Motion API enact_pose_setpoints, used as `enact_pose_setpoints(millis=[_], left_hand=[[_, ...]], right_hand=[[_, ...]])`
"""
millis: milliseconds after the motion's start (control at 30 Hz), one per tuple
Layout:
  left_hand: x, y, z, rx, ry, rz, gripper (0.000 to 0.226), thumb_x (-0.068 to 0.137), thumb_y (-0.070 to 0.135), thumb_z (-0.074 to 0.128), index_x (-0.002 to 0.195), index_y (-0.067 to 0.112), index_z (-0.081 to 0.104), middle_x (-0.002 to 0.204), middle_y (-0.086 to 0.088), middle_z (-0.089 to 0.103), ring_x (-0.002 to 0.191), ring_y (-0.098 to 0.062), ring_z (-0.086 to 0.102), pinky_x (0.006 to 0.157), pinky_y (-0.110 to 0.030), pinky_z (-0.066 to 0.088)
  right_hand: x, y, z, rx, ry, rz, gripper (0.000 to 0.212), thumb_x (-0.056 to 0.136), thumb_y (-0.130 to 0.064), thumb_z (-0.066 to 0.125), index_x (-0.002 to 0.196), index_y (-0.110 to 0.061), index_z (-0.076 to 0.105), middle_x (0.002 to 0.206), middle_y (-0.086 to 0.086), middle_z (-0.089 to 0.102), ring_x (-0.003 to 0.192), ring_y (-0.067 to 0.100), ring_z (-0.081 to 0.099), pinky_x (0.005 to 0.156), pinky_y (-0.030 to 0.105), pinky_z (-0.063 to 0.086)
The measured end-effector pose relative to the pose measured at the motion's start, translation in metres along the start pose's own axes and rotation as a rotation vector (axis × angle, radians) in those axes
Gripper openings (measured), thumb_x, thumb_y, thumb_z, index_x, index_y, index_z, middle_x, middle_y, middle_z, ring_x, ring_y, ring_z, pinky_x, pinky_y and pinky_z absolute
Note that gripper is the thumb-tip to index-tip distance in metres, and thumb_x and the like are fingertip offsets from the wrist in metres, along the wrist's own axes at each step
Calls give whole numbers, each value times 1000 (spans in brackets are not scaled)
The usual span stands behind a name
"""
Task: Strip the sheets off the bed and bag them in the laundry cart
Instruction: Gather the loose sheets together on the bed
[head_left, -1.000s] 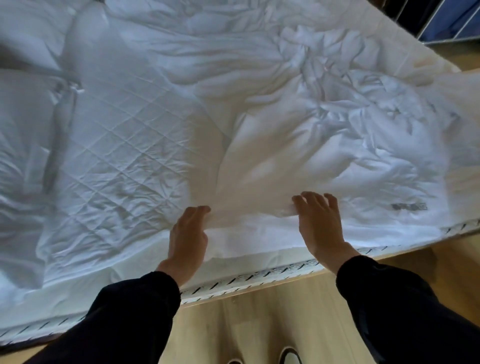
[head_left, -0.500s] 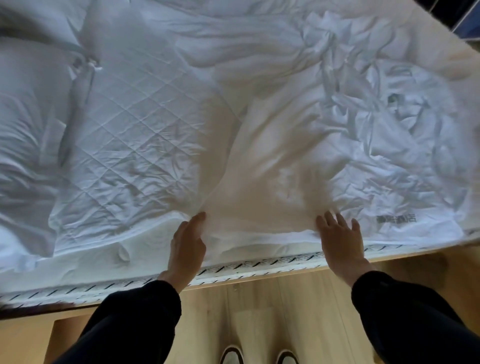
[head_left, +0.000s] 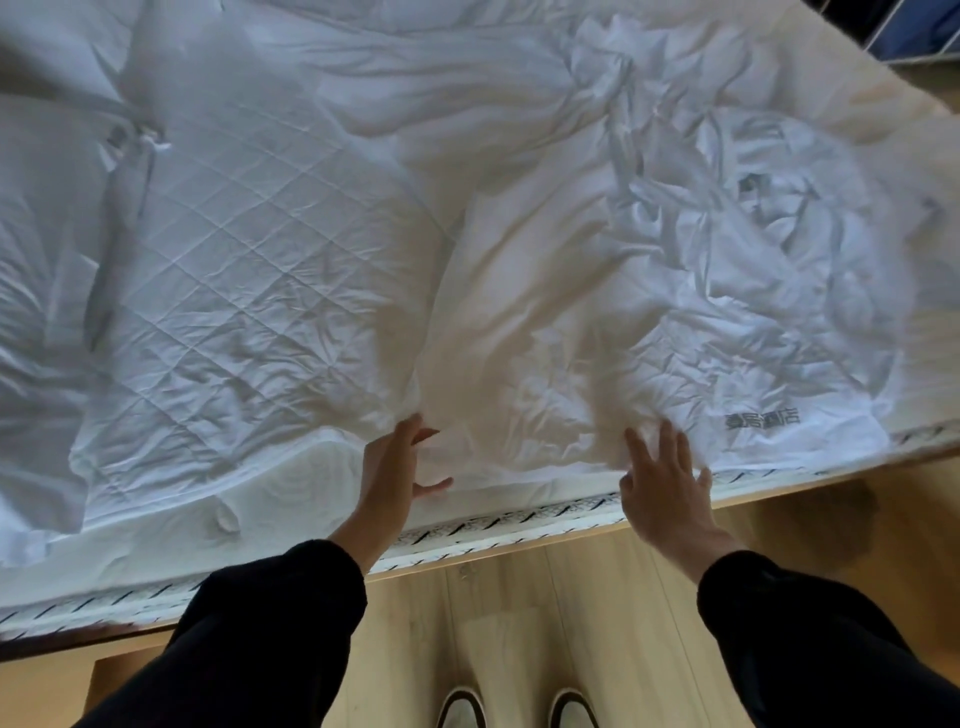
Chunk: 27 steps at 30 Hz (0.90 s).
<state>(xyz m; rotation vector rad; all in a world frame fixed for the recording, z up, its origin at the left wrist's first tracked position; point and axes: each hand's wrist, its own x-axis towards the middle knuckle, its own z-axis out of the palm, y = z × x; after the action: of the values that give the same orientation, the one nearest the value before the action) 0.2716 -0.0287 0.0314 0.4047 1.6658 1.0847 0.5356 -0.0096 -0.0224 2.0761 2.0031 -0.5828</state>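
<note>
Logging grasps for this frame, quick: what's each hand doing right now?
Left hand: open, straight fingers touching the sheet at its edge.
Right hand: open, fingers spread on the sheet, holding nothing.

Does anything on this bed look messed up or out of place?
The sheet is bunched in a crumpled heap on the right half of the bed, leaving the quilted pad bare on the left. Messy, but it fits stripping. No tear or spill shows.

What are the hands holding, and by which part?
Nothing is plainly gripped. The left hand touches the sheet at its near edge with straight fingers; the right hand lies spread on that same edge.
</note>
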Motion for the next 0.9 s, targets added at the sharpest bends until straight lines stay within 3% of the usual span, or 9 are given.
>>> enact_pose_setpoints(millis=[100, 200, 300, 433, 567, 633, 767, 833, 900], left_hand=[[0, 10, 6, 90, 118, 71, 26, 85, -5, 55, 85, 17, 69, 101, -8, 66, 84, -18, 63, 66, -36, 60], [-3, 35, 11, 13, 32, 82, 34, 85, -8, 52, 98, 18, 68, 106, -11, 66, 92, -24, 67, 75, -35, 58], [-7, 76, 23, -144, -74, 50, 31, 88, -8, 52, 103, 15, 67, 95, -7, 66, 81, -21, 67, 62, -29, 55], [-2, 115, 35, -299, -115, 19, 13, 86, 3, 63, 95, 12, 66, 99, -9, 62, 80, -21, 62, 50, -22, 49], [12, 122, 33, -346, -39, 15, 8, 80, 9, 71, 82, 10, 64, 95, -6, 60, 76, -19, 57, 43, -20, 43], [16, 123, 30, -396, -60, 0, 8, 84, 6, 66, 80, 8, 60, 92, -9, 57, 65, -16, 53, 38, -18, 37], [22, 130, 29, -523, -90, 5, 9, 92, 1, 50, 88, 8, 54, 75, -6, 50, 49, -10, 45, 39, -15, 34], [22, 132, 35, -501, -73, 20, 10, 92, 0, 51, 97, 7, 56, 79, -8, 52, 54, -12, 50, 42, -16, 39], [20, 133, 44, -421, -31, 37, 17, 89, 1, 57, 105, 5, 60, 89, -11, 56, 68, -18, 58, 48, -21, 47]], right_hand=[[-3, 6, 2, -26, 3, 7, 71, 96, -22, 45, 151, -26, 2, 158, 16, -12, 147, 33, -6, 114, 60, 15], [-2, 19, 0, -54, 44, 60, 77, 94, -17, 47, 152, -22, -3, 158, 18, -13, 147, 34, -5, 116, 58, 11], [1, 29, -7, -100, 76, 101, 78, 94, -23, 50, 152, -17, -3, 158, 19, -10, 147, 36, -3, 117, 55, 10], [14, 41, -16, -160, 82, 119, 81, 94, -27, 52, 151, -18, -4, 159, 16, -7, 147, 35, -3, 116, 53, 11], [26, 60, -19, -165, 166, 36, 55, 92, -18, 54, 141, -26, 32, 153, 5, 24, 143, 24, 20, 114, 51, 21], [26, 71, -25, -200, 216, 48, 46, 89, -10, 52, 131, -27, 47, 144, 0, 40, 138, 20, 31, 113, 49, 23], [33, 94, -37, -140, 222, 195, 51, 87, -5, 48, 131, -32, 47, 142, -5, 43, 140, 17, 29, 113, 45, 17], [38, 102, -43, -57, 248, 257, 48, 87, -5, 51, 128, -32, 53, 135, -4, 52, 135, 16, 38, 112, 46, 17], [41, 105, -49, 48, 319, 251, 41, 85, -3, 54, 119, -27, 59, 116, -2, 63, 118, 17, 53, 111, 45, 17]])
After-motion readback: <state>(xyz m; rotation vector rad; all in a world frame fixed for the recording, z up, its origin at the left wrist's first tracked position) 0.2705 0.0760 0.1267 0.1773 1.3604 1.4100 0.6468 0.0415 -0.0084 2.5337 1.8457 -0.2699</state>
